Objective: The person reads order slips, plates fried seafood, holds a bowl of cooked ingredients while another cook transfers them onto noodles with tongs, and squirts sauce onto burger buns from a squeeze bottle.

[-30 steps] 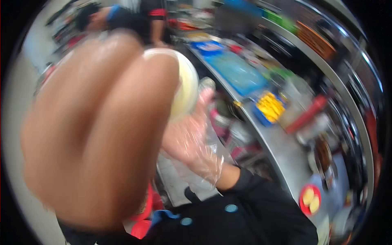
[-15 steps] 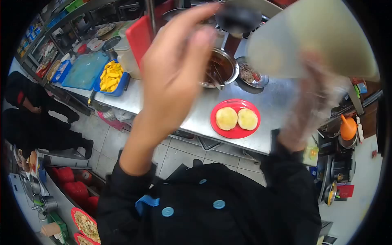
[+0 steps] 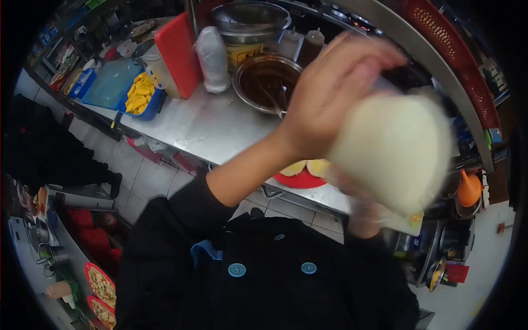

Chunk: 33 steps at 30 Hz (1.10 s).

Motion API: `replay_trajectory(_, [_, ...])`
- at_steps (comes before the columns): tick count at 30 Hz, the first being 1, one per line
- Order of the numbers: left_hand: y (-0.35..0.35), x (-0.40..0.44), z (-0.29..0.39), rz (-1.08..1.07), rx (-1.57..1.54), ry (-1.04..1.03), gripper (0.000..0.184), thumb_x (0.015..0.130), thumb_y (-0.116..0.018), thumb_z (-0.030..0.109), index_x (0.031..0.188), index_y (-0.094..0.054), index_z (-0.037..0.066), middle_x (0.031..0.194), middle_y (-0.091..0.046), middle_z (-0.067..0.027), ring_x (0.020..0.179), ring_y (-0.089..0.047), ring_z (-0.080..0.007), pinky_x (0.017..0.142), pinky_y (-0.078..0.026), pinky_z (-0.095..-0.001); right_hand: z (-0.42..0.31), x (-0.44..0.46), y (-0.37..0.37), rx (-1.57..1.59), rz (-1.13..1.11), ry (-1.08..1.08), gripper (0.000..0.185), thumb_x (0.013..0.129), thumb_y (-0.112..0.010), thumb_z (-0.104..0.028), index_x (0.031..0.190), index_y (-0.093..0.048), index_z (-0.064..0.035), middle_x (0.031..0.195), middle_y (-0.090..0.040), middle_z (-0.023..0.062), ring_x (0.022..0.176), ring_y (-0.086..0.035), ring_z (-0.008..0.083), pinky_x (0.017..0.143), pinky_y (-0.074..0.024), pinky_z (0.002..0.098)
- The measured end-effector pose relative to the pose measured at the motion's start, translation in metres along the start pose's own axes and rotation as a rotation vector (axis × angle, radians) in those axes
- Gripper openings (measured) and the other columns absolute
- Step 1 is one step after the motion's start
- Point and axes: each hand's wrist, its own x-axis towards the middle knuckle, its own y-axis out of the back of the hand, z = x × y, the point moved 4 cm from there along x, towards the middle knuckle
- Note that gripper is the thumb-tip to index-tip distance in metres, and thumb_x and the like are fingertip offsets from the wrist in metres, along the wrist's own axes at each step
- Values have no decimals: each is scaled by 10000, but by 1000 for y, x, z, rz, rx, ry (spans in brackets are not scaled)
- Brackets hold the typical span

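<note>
A pale, whitish container point(image 3: 399, 157), blurred by motion, is held up at the right, tilted over the counter's front edge. My right hand point(image 3: 357, 206), in a clear plastic glove, grips it from behind and below; its fingers are mostly hidden. Bare and raised, my left hand point(image 3: 333, 91) is at the container's upper left, its fingers stretched towards the right and slightly blurred. Whether it touches the container is unclear. Below my left wrist, a red plate point(image 3: 302, 180) with two round yellowish pieces point(image 3: 317, 167) is partly covered.
On the steel counter point(image 3: 192, 126) stand a bowl of dark sauce point(image 3: 264, 77), a wrapped bottle point(image 3: 213, 63), a red board point(image 3: 180, 55) and a blue tub of yellow pieces point(image 3: 147, 107). A person in dark clothes point(image 3: 49, 148) is at the left. Red-rimmed food plates point(image 3: 100, 283) are lower left.
The view has swung round from the aisle to the counter. Since half a second ago, my left hand has moved right to the container, and the container has come lower and further left.
</note>
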Motion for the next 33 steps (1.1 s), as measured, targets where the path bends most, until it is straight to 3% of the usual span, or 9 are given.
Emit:
replay_trajectory(2, [5, -91, -92, 227, -269, 539, 270, 953, -388, 171, 995, -572, -21, 1022, -603, -134, 913, -571, -182, 818, -454, -322, 17, -15, -32, -26, -150, -100, 682, 734, -740, -306, 1275, -419, -43, 1240, -514, 104, 1138, -499, 237, 999, -396, 411])
replay_trajectory(5, [3, -47, -67, 184, -96, 265, 237, 935, -409, 160, 963, -578, -3, 961, -597, -124, 896, -581, -224, 799, -456, -339, 13, -8, -12, 16, 9, -18, 684, 695, -760, -223, 1263, -428, -32, 1206, -530, 108, 1098, -522, 226, 966, -421, 393])
replay_trajectory(10, [-14, 37, 6, 80, 42, -179, 187, 897, -455, 135, 932, -594, 15, 870, -571, -134, 798, -550, -300, 715, -439, -366, -18, 5, 22, 541, 412, 159, 708, 631, -793, -83, 1243, -443, -16, 1150, -557, 114, 1033, -560, 209, 912, -463, 363])
replay_trajectory(12, [6, 9, -11, 66, 309, -210, 205, 951, -428, 117, 1002, -600, 17, 987, -605, -78, 804, -549, -150, 738, -428, -254, -5, 7, -3, 601, 380, 73, 724, 605, -806, -27, 1235, -449, -9, 1128, -568, 117, 1006, -575, 202, 891, -480, 351])
replay_trajectory(14, [40, -58, -62, 177, 212, 374, 231, 968, -412, 158, 1041, -581, 19, 968, -586, -24, 802, -499, -70, 706, -400, -209, 30, 1, -20, 478, 391, -85, 743, 580, -820, 29, 1227, -455, -2, 1105, -578, 120, 980, -590, 195, 869, -496, 339])
replay_trajectory(15, [58, -84, -67, 251, 207, 475, 252, 961, -433, 186, 979, -600, -2, 971, -595, -98, 875, -554, -178, 791, -433, -294, 51, -2, -20, 354, 409, -172, 659, 603, -804, 38, 1181, -489, 4, 1062, -597, 109, 930, -605, 185, 841, -505, 339])
replay_trajectory(20, [127, -165, -53, 268, 357, 815, 235, 954, -458, 200, 1005, -609, 27, 833, -521, -7, 740, -462, -78, 653, -383, -214, 95, -7, -42, 654, 449, -429, 534, 634, -791, 15, 1108, -545, 16, 991, -622, 95, 879, -615, 176, 798, -507, 313])
replay_trajectory(26, [173, -208, -20, 419, 452, 960, 264, 946, -468, 230, 1063, -620, 48, 747, -481, 18, 652, -401, -39, 591, -336, -179, 99, -16, -62, 731, 441, -452, 498, 687, -731, -10, 1139, -522, 16, 1013, -601, 101, 899, -615, 202, 835, -508, 325])
replay_trajectory(33, [180, -228, -22, 437, 394, 895, 285, 944, -485, 150, 1180, -536, -2, 968, -571, -63, 779, -534, -94, 702, -452, -219, 111, -13, -65, 716, 515, -500, 382, 682, -747, 30, 1027, -582, 30, 913, -644, 88, 813, -628, 166, 774, -513, 296])
